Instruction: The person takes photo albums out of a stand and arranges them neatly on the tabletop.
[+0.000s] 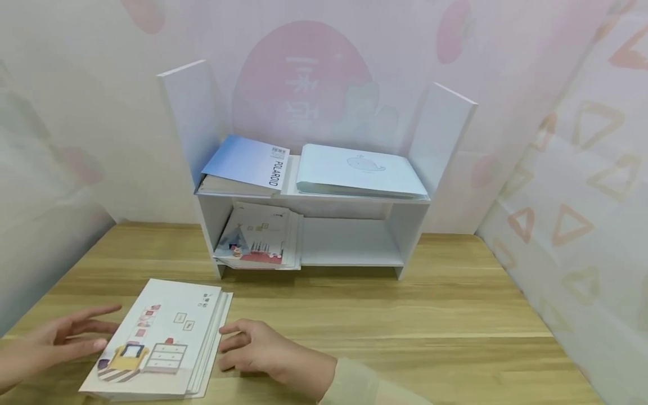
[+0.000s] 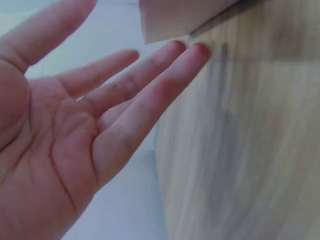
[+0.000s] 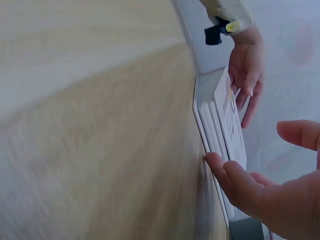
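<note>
A thick white album-like book lies on the table at the front left, its cover printed with a yellow armchair and a chest of drawers. My left hand is at its left side, fingers stretched out and thumb apart; in the left wrist view the palm shows nothing held. On the other side, my right hand has loosely bent fingertips at the book's right edge. The right wrist view shows those fingers against or very near the page side, and I cannot tell whether they touch.
Behind stands a white two-tier shelf. A blue POLAROID book and a pale blue whale-print book lie on its upper board. Similar white illustrated books lie at the lower left. Printed cloth walls surround the wooden table.
</note>
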{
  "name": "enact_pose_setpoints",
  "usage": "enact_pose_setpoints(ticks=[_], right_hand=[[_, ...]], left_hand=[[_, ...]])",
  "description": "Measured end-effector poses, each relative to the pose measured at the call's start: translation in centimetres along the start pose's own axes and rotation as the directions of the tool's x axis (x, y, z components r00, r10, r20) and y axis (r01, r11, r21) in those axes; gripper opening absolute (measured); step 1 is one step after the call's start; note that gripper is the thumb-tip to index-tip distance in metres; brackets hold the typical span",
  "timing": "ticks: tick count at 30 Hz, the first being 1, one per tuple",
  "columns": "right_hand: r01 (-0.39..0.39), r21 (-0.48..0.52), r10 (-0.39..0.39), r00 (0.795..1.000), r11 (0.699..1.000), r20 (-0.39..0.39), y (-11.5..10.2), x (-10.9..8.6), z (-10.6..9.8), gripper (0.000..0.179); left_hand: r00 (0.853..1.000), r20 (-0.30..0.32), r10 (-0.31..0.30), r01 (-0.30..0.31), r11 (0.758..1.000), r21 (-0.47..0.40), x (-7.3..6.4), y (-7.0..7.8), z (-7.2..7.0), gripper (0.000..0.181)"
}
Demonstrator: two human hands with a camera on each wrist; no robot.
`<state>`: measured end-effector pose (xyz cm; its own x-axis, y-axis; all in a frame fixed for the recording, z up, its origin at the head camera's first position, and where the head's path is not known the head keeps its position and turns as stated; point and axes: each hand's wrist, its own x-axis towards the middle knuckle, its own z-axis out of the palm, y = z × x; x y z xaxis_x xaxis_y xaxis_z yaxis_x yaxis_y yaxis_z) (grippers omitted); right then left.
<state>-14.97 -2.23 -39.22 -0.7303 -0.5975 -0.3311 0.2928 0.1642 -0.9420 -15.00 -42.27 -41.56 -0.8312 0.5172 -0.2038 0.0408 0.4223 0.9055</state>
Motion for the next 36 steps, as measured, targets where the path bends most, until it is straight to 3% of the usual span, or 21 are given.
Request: enact_pose_setpoints(ticks=[3, 6, 8, 10, 14, 17, 23, 29, 36], right_hand=[[0.049, -0.017, -0.05, 0.998, 0.999, -0.037, 0.0, 0.3, -0.8, 0.045], [0.09, -0.028, -0.092, 0.993, 0.996, -0.076, 0.0, 0.7, -1.6, 0.043], [0.115, -0.024, -0.117, 0.987, 0.993, -0.108, -0.2, 0.8, -2.2, 0.042], [0.133, -0.021, -0.134, 0.981, 0.991, -0.138, -0.4, 0.9, -2.7, 0.041], [0.179, -0.006, -0.176, 0.962, 0.984, -0.207, -0.7, 0.9, -3.5, 0.036], [0.214, -0.002, -0.208, 0.948, 0.977, -0.241, -1.0, 0.7, -4.1, 0.034], [0.264, -0.007, -0.253, 0.915, 0.965, -0.313, -1.6, 0.2, -5.5, 0.031], [0.353, -0.06, -0.348, 0.858, 0.934, -0.378, -2.1, -0.3, -6.9, 0.029], [0.414, -0.114, -0.417, 0.783, 0.903, -0.461, -2.6, -0.2, -8.5, 0.032]], left_hand=[[0.984, -0.176, 0.011, 0.018, 0.987, 0.162, 0.2, 0.9, 0.3, 0.052], [0.941, -0.337, 0.033, 0.08, 0.945, 0.317, 0.6, 2.2, 1.3, 0.048], [0.913, -0.403, 0.069, 0.099, 0.919, 0.383, 1.0, 3.2, 1.8, 0.049], [0.895, -0.435, 0.102, 0.095, 0.907, 0.409, 1.4, 4.1, 2.2, 0.047], [0.869, -0.45, 0.205, 0.015, 0.898, 0.439, 2.4, 5.3, 2.6, 0.038], [0.86, -0.443, 0.253, -0.031, 0.892, 0.45, 3.2, 5.9, 3.0, 0.036], [0.839, -0.443, 0.315, -0.063, 0.865, 0.497, 4.8, 7.3, 3.7, 0.033], [0.821, -0.443, 0.36, -0.091, 0.849, 0.521, 6.1, 8.9, 4.8, 0.036], [0.799, -0.478, 0.365, -0.084, 0.855, 0.512, 8.2, 11.1, 6.4, 0.035]])
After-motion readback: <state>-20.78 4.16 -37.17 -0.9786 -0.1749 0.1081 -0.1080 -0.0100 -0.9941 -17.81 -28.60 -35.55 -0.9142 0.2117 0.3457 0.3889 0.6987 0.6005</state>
